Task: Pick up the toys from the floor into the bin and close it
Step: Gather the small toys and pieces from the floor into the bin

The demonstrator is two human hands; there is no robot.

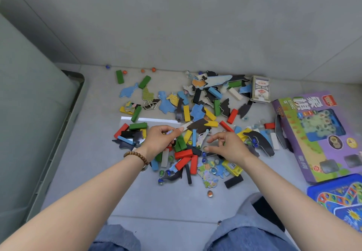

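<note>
Floor tiles (pixel 176 207) in grey fill most of the view, with a grey wall behind them. Along the left edge stands the big grey-green bin (pixel 77 101). Only its side and rim show, so I cannot tell what is in it. On the right a purple game box (pixel 313 133) lies flat on the floor. Just below it a blue game board (pixel 337 197) pokes in from the corner. Two knees in blue jeans (pixel 244 235) are at the bottom.

Both bare arms reach out over the toys (pixel 195 125), which lie in a messy pile in the middle of the floor, well apart from the bin. The left hand (pixel 159 140) has a bead bracelet (pixel 136 155) on its wrist. Its fingers are curled, and its thumb and first finger pinch a small shiny piece (pixel 169 132) just above the pile. The right hand (pixel 230 147) hangs over the pile near it, with bent fingers and a gap between thumb and first finger. I cannot tell if it holds anything.

A card box (pixel 260 89) sits at the back of the pile, close to the wall. Flat puzzle pieces (pixel 165 103) in blue, yellow and black are mixed all through the pile. Small blocks (pixel 183 153) in red, green, yellow, blue, white and black lie on and between them. Two green ones lie off to the back left. Tiny marbles (pixel 153 69) are dotted about, some by the wall, and one sits alone near the knees.
</note>
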